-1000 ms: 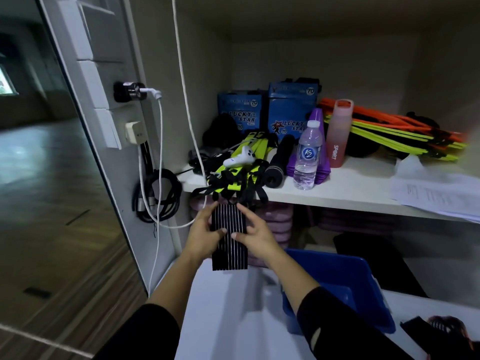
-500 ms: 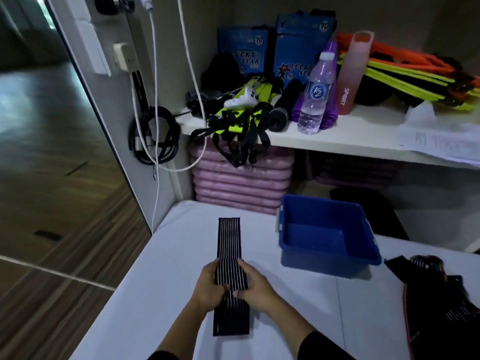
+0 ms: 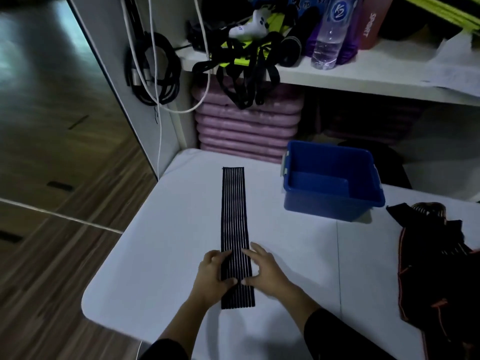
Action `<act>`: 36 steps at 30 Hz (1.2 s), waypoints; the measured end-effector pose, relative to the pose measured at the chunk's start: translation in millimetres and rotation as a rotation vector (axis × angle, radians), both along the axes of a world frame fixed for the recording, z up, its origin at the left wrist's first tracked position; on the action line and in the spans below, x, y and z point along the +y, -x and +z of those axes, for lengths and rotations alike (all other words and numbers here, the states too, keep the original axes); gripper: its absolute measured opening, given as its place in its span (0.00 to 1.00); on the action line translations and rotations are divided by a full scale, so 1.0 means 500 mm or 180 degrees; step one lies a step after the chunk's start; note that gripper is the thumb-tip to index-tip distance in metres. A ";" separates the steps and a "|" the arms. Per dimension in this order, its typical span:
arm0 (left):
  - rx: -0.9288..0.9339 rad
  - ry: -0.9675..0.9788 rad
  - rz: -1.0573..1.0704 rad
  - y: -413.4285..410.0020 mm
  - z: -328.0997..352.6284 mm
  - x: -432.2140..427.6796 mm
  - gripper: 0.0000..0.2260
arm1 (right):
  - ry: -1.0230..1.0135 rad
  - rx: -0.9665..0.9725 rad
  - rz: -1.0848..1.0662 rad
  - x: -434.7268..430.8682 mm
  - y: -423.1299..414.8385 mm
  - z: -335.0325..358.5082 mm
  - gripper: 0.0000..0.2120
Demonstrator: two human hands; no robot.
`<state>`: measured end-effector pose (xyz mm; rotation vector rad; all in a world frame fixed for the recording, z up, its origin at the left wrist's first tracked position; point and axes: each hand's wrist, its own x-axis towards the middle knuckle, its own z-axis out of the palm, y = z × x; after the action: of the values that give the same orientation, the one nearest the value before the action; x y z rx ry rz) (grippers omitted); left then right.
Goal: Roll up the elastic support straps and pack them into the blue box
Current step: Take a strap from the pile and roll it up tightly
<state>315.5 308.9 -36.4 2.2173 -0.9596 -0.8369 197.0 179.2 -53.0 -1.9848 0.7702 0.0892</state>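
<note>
Water bottle (image 3: 328,35) on shelf (image 3: 363,76); pink mats (image 3: 246,126) below.
</note>
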 end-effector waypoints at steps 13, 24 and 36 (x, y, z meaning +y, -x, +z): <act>-0.1191 -0.0179 -0.0475 0.026 0.006 -0.003 0.20 | 0.0641 -0.0131 0.0015 0.012 0.059 -0.008 0.28; 0.0313 0.0657 -0.0496 0.246 0.052 -0.210 0.12 | 0.1161 -0.0246 -0.2127 -0.086 0.332 0.082 0.12; 0.0741 0.0740 -0.1079 0.584 0.081 -0.444 0.11 | 0.1784 -0.0359 -0.3331 -0.222 0.683 0.100 0.12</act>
<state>23.5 87.0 4.1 1.7430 -1.2647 -1.0482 -144.6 68.2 -2.8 -1.7927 1.7897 -0.9263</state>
